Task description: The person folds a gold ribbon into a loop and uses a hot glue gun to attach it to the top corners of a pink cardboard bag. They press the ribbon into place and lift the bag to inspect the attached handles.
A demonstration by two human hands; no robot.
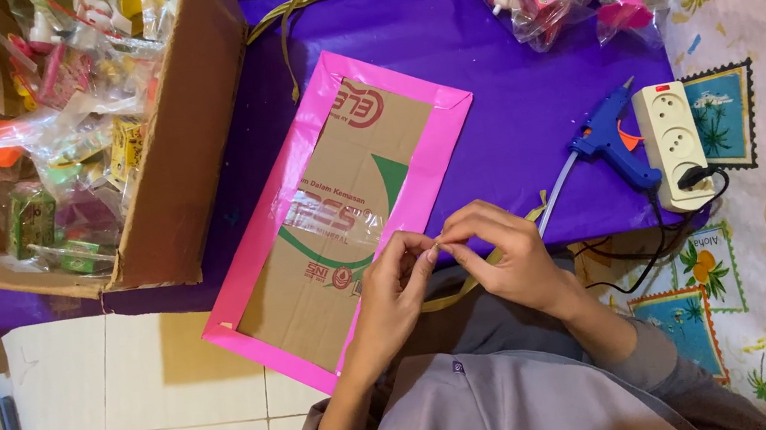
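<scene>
Since the olive ribbon (473,277) is thin, soft and floppy, we'd pinch it right at its end. Our left hand (392,289) and right hand (500,253) both pinch it over the pink-edged cardboard panel (342,211), glue gun (610,146) off right

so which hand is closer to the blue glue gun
Right. The right hand is just left of the glue gun, on the purple sheet's edge; the left hand is farther off, over the pink-edged cardboard.
</scene>
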